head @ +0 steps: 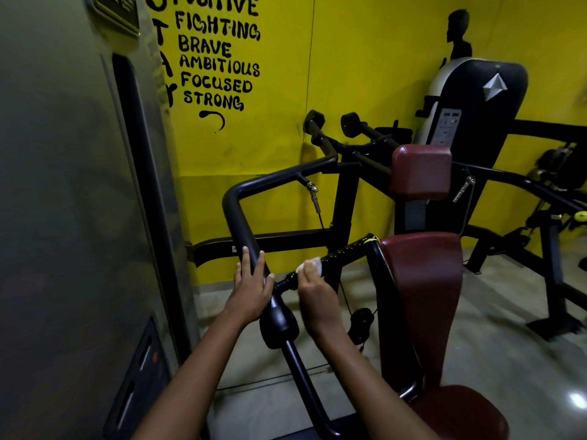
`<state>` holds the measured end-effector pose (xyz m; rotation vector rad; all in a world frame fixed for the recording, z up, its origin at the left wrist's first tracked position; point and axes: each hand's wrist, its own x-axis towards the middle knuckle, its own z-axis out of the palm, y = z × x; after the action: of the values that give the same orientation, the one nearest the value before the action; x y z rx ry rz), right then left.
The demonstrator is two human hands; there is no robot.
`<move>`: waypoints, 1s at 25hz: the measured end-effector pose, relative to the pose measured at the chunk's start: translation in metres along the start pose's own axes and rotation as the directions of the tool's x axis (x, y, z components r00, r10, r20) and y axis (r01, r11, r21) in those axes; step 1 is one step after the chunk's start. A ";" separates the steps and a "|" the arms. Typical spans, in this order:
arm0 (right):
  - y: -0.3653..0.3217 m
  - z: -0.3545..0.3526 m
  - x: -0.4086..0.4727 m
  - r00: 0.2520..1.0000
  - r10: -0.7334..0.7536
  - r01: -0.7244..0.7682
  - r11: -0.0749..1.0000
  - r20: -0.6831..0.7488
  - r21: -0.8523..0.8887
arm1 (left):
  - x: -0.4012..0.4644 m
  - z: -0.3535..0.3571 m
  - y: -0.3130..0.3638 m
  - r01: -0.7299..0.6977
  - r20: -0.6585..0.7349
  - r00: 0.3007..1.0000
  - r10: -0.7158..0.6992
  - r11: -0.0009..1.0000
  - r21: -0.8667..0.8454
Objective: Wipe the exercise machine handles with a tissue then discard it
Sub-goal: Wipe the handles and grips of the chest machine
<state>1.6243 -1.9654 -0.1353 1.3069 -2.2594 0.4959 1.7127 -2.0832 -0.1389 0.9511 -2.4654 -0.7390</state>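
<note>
A black exercise machine arm [236,214] bends down toward me in the middle of the view. My left hand [252,285] rests on this thick bar with its fingers straight along it. A ribbed black handle [347,250] branches off to the right toward the maroon back pad. My right hand [313,281] grips the near end of that handle with a white tissue [309,264] wrapped under its fingers. Most of the tissue is hidden by the hand.
A maroon back pad [425,281] and seat [463,411] stand right of the handle. A tall grey weight-stack housing [70,217] fills the left. A second machine [476,106] stands at the back right against the yellow wall [365,74]. Grey floor [495,341] lies at the right.
</note>
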 end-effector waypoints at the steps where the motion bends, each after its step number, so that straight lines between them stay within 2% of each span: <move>1: -0.005 0.001 0.000 0.997 -0.079 0.079 0.997 -0.015 0.007 | -0.002 0.000 -0.001 -0.009 -0.003 1.000 0.009 1.000 0.005; 4: -0.004 -0.005 0.002 0.976 -0.214 0.213 0.977 -0.048 -0.024 | -0.004 -0.001 -0.003 -0.015 0.002 1.000 0.015 1.000 0.009; 6: 0.006 -0.017 0.012 0.975 -0.219 0.222 0.961 0.039 -0.164 | -0.005 -0.001 -0.002 -0.017 0.008 1.000 0.017 1.000 0.009; 9: 0.022 -0.042 0.037 0.964 -0.078 0.161 0.931 0.254 -0.328 | -0.007 -0.001 -0.001 -0.014 0.010 1.000 0.014 1.000 0.001; 11: 0.031 -0.055 0.054 0.962 0.026 0.086 0.916 0.272 -0.391 | -0.008 -0.001 -0.002 -0.018 0.006 1.000 0.018 1.000 -0.007; 13: 0.042 -0.063 0.069 0.969 0.093 0.018 0.898 0.230 -0.440 | -0.008 0.000 -0.002 -0.021 -0.001 1.000 0.021 1.000 -0.010; 16: 0.058 -0.068 0.086 0.953 0.204 -0.093 0.899 0.222 -0.427 | -0.007 0.001 -0.003 -0.020 -0.009 1.000 0.019 1.000 -0.011; 19: 0.071 -0.066 0.093 0.949 0.212 -0.107 0.913 0.234 -0.395 | -0.005 0.003 -0.005 -0.028 -0.026 0.999 0.027 1.000 -0.011; 21: 0.068 -0.064 0.091 0.962 0.140 -0.046 0.930 0.236 -0.365 | -0.006 0.003 -0.004 -0.030 -0.036 0.999 0.030 1.000 0.005; 25: 0.046 -0.066 0.080 0.920 -0.065 0.143 0.973 0.387 -0.178 | -0.005 -0.001 -0.003 -0.029 -0.027 0.999 0.031 0.998 0.054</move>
<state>1.5649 -1.9645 -0.0392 1.5079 -2.4475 -0.0367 1.7188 -2.0820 -0.1409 0.9352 -2.4808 -0.6484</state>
